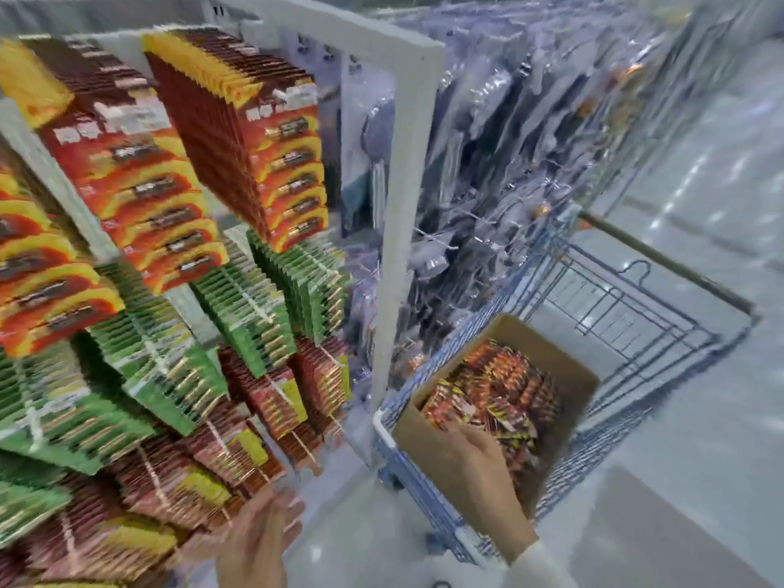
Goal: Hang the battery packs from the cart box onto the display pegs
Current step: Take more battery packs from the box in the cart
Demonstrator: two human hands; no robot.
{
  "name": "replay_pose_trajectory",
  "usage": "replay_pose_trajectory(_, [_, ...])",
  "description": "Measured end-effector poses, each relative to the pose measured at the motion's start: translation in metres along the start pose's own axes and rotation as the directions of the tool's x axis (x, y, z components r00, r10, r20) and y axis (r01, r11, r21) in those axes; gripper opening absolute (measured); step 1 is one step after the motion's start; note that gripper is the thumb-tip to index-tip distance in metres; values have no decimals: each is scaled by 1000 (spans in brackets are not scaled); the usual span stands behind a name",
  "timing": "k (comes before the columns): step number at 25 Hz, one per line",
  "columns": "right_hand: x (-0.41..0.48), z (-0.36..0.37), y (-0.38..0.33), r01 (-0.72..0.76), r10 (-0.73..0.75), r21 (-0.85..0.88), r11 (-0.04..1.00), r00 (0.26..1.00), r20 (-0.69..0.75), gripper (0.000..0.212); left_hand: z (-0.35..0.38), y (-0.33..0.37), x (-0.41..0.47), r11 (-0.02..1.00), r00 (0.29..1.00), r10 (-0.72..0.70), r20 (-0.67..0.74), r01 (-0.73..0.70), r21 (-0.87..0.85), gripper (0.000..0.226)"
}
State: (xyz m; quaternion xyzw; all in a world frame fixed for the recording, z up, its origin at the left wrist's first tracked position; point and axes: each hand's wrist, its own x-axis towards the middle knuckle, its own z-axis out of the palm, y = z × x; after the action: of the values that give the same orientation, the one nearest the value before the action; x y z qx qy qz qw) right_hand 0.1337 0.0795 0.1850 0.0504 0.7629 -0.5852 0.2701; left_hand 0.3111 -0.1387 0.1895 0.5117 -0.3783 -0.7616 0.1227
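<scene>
Motion blur smears everything we see: the print on the hanging battery packs (271,163) is unreadable, and the pegs are hidden behind them. Our left hand (263,532) is blurred (its wrist cut off by the bottom edge), so we cannot tell whether it touches the lowest packs. Our right hand (479,464) reaches into the cart box (424,460); its fingertips blur into the packs there, so we cannot tell the grip.
</scene>
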Motion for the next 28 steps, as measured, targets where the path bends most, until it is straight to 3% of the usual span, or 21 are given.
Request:
replay_pose_trajectory(3, [2, -38, 26, -152, 167, 152, 977, 982, -89, 10, 52, -18, 1, 992, 993, -94, 70, 87, 90, 24])
replay_pose_trajectory(6, [16, -80, 44, -254, 297, 218, 942, 935, -195, 17, 109, -46, 0, 958, 989, 37, 146, -77, 277, 20])
replay_pose_trajectory(9, [41, -120, 48, -286, 365, 332, 899, 908, -205, 16, 163, -69, 8, 920, 979, 95, 181, -156, 360, 21])
replay_pose_trajectory(14, [102, -205, 45, -293, 426, 471, 832, 881, -204, 11, 265, -99, 28, 884, 981, 51, 185, -131, 448, 15])
replay_pose_trajectory(22, [155, -245, 84, -367, 560, 625, 689, 817, -138, 19, 387, -146, 104, 802, 982, -117, 150, 5, 597, 17])
replay_pose_trajectory(28, [172, -232, 87, -318, 590, 740, 593, 796, -131, 31, 475, -182, 222, 734, 947, -321, 11, 241, 635, 33])
